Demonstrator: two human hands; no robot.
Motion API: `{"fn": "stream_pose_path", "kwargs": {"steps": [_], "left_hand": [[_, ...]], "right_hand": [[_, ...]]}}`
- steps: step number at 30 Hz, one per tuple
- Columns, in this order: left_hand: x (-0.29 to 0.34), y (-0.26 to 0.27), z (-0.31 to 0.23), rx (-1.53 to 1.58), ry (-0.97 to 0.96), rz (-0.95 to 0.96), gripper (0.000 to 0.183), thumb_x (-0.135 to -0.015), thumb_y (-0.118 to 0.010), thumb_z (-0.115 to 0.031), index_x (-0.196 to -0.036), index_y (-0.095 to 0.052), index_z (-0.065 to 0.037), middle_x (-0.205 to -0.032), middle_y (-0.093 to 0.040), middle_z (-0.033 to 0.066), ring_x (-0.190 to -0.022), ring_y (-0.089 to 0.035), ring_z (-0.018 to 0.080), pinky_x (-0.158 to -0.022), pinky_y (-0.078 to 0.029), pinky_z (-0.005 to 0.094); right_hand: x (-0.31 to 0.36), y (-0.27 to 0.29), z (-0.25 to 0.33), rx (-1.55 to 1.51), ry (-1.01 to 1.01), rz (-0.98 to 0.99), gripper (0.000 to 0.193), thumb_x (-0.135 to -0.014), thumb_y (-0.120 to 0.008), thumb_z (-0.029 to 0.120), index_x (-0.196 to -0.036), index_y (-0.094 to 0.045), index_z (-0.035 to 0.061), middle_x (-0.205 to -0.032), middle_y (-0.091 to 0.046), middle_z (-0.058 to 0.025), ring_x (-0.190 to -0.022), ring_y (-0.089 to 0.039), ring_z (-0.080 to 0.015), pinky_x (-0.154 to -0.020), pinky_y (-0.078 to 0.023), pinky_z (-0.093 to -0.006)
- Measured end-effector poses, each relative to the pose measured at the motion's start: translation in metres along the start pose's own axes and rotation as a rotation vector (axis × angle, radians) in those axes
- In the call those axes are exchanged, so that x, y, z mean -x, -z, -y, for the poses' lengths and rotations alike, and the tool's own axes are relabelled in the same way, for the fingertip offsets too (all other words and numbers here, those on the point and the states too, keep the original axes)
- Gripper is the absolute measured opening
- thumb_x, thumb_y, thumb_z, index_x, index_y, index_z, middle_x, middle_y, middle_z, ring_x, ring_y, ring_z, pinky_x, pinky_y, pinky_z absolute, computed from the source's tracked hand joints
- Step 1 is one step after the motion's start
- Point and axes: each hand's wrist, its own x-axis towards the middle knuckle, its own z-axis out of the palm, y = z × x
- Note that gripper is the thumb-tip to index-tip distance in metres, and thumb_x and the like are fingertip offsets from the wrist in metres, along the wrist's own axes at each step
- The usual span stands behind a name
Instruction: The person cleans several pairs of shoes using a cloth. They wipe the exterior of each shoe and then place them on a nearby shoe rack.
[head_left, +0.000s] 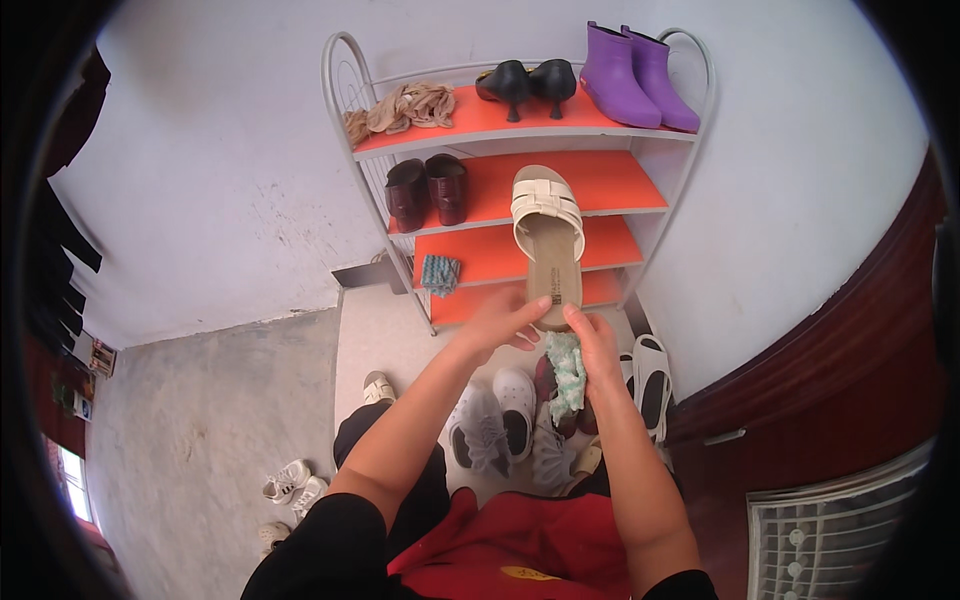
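A cream slide sandal (pixel 553 265) with woven straps is held up in front of the shoe rack, toe pointing away and sole top facing me. My left hand (pixel 500 322) grips the left side of its heel, thumb on the footbed. On the heel's right side, my right hand (pixel 597 348) holds on with its thumb, fingers partly hidden. Against that palm hangs a crumpled green-and-white cloth (pixel 566 375), below the sandal. A folded blue-green cloth (pixel 440 274) lies at the left on a lower orange shelf of the rack.
The rack (pixel 545 132) carries purple boots (pixel 625 80), black heeled shoes (pixel 526 85), beige fabric (pixel 410 108) and dark red shoes (pixel 427 190). White clogs (pixel 514 405) and black-and-white slippers (pixel 652 380) stand on the floor near me. Sneakers (pixel 290 480) sit farther left. A dark red door (pixel 800 400) is at right.
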Motion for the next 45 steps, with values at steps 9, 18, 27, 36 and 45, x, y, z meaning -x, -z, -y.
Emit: {"fn": "stream_pose_path", "kwargs": {"steps": [9, 18, 27, 36, 45], "left_hand": [[-0.006, -0.007, 0.005, 0.084, -0.055, -0.042, 0.054, -0.085, -0.063, -0.042, -0.117, -0.052, 0.001, -0.099, -0.058, 0.0073, -0.073, -0.056, 0.0109, -0.062, -0.053, 0.025], [-0.018, 0.0, 0.018, 0.237, 0.026, -0.147, 0.048, -0.087, -0.061, -0.036, -0.118, -0.054, -0.001, -0.09, -0.06, 0.0062, -0.067, -0.056, 0.0123, -0.063, -0.051, 0.0268], [-0.042, -0.031, 0.053, 0.087, 0.192, 0.11, 0.047, -0.082, -0.067, -0.04, -0.104, -0.059, 0.001, -0.083, -0.06, 0.0049, -0.063, -0.056, 0.0092, -0.058, -0.05, 0.0224], [-0.206, -0.07, 0.104, 0.134, 0.33, 0.014, 0.041, -0.083, -0.066, -0.037, -0.106, -0.06, -0.003, -0.086, -0.062, 0.0046, -0.065, -0.057, 0.0112, -0.057, -0.05, 0.0218], [-0.346, -0.102, 0.108, 0.197, 0.241, -0.184, 0.034, -0.088, -0.059, -0.03, -0.107, -0.06, -0.002, -0.098, -0.065, 0.0068, -0.082, -0.062, 0.0162, -0.063, -0.049, 0.0296]], "right_hand": [[-0.009, 0.009, -0.011, 0.017, -0.007, -0.073, 0.041, -0.083, -0.068, 0.03, -0.097, -0.054, -0.0065, -0.089, -0.061, -0.0096, -0.075, -0.059, -0.0129, -0.065, -0.048, -0.0256], [-0.01, 0.018, 0.006, 0.119, 0.162, -0.167, 0.029, -0.085, -0.067, 0.023, -0.097, -0.056, -0.0002, -0.083, -0.058, -0.003, -0.071, -0.052, -0.0081, -0.066, -0.043, -0.0227], [-0.007, 0.07, 0.068, -0.247, 0.443, -0.444, 0.013, -0.086, -0.062, 0.012, -0.093, -0.058, 0.0025, -0.081, -0.057, -0.0015, -0.07, -0.055, -0.0112, -0.061, -0.047, -0.0271], [0.006, 0.092, 0.1, -0.471, 0.357, -0.555, 0.016, -0.088, -0.058, 0.023, -0.08, -0.056, 0.0107, -0.075, -0.056, -0.0007, -0.062, -0.054, -0.0112, -0.052, -0.043, -0.0268], [-0.002, 0.102, 0.099, -0.475, 0.296, -0.546, 0.022, -0.09, -0.054, 0.026, -0.078, -0.052, 0.0082, -0.063, -0.053, -0.0037, -0.047, -0.05, -0.0136, -0.043, -0.042, -0.0255]]}}
